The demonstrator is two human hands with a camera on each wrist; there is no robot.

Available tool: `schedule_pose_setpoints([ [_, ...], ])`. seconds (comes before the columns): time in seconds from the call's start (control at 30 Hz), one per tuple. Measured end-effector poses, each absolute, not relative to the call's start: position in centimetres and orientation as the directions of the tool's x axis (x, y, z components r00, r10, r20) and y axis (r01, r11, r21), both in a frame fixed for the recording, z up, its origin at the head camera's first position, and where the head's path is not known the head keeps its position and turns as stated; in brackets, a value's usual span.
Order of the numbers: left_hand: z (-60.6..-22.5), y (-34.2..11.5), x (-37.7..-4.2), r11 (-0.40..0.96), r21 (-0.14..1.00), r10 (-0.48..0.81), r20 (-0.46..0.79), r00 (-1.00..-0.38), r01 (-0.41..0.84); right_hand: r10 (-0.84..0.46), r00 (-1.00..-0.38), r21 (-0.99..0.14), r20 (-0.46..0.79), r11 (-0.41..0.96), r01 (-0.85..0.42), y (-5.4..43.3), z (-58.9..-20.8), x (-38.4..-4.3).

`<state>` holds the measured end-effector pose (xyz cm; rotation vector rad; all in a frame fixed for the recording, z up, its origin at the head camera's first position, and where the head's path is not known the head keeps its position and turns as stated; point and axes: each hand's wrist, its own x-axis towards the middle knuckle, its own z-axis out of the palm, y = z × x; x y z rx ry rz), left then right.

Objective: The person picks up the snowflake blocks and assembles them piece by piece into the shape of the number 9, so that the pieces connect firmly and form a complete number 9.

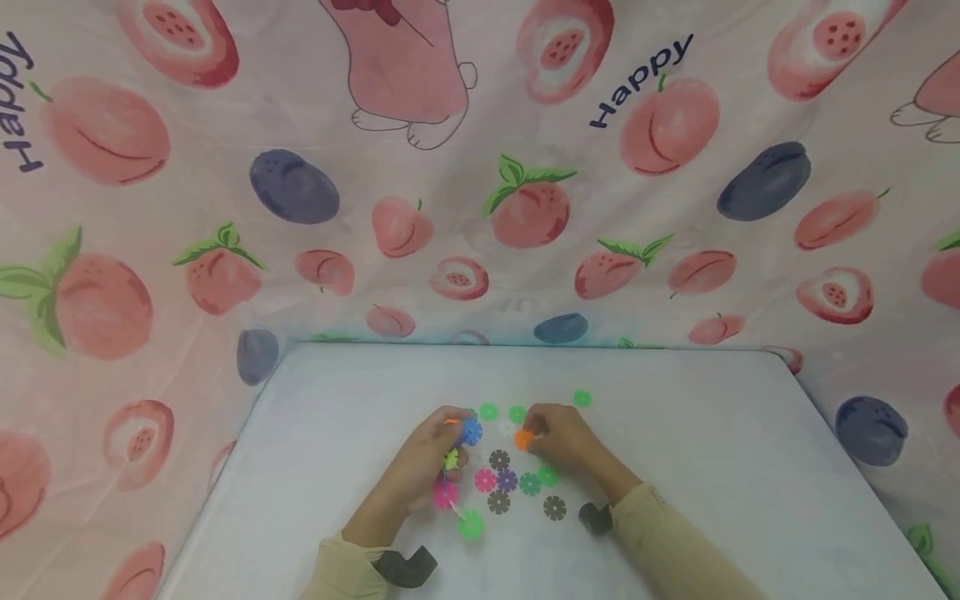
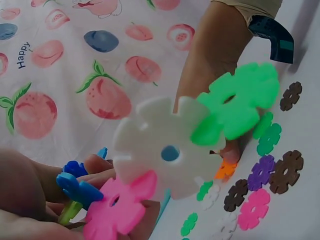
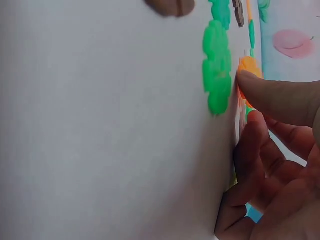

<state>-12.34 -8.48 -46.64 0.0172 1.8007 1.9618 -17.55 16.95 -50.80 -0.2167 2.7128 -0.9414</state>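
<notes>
My left hand [image 1: 418, 467] grips a chain of slotted plastic snowflake discs joined at their notches. Blue [image 1: 472, 431], yellow-green [image 1: 451, 458] and pink [image 1: 445, 495] discs show there, with a bit of orange by the fingertips. In the left wrist view a white disc [image 2: 145, 137] links the pink one to a green disc [image 2: 247, 97] at the chain's free end. Thumb and fingers of my right hand [image 1: 566, 437] pinch a single orange disc [image 1: 522, 440], low over the table. The right wrist view shows the thumb pressed on this orange disc [image 3: 250, 65].
Loose discs lie between and beyond the hands on the white table [image 1: 712, 433]: brown [image 1: 554, 507], purple [image 1: 507, 480], pink [image 1: 485, 480], teal [image 1: 530, 483] and several green ones. One green disc [image 1: 582, 399] sits farthest back. A fruit-printed cloth [image 1: 465, 183] hangs behind the table.
</notes>
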Motion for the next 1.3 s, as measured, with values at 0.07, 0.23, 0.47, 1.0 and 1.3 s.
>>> schedule_pose_setpoints([
  [0.07,-46.8,-8.4,-12.4,-0.033,0.942,0.355,-0.3,-0.885,-0.333,-0.238,-0.954,-0.632,-0.183,0.772,-0.072,16.9,-50.8,-17.5],
  [0.23,-47.3,-8.4,-12.5,-0.056,0.943,0.366,-0.287,-0.885,-0.328,-0.236,-0.958,-0.65,-0.163,0.756,-0.076,17.0,-51.0,-17.5],
  [0.47,-47.9,-8.4,-12.6,-0.055,0.943,0.377,-0.285,-0.881,-0.328,-0.288,-0.953,-0.726,-0.092,0.674,-0.133,17.3,-50.9,-17.2],
  [1.0,-48.4,-8.3,-12.6,-0.005,0.964,0.437,-0.238,-0.867,-0.267,-0.388,-0.915,-0.929,-0.11,0.367,-0.044,16.1,-46.4,-15.0],
  [1.3,-48.1,-8.0,-12.6,0.051,0.976,0.403,-0.216,-0.889,-0.214,-0.388,-0.921,-0.901,-0.041,0.412,-0.134,15.7,-46.1,-14.5],
])
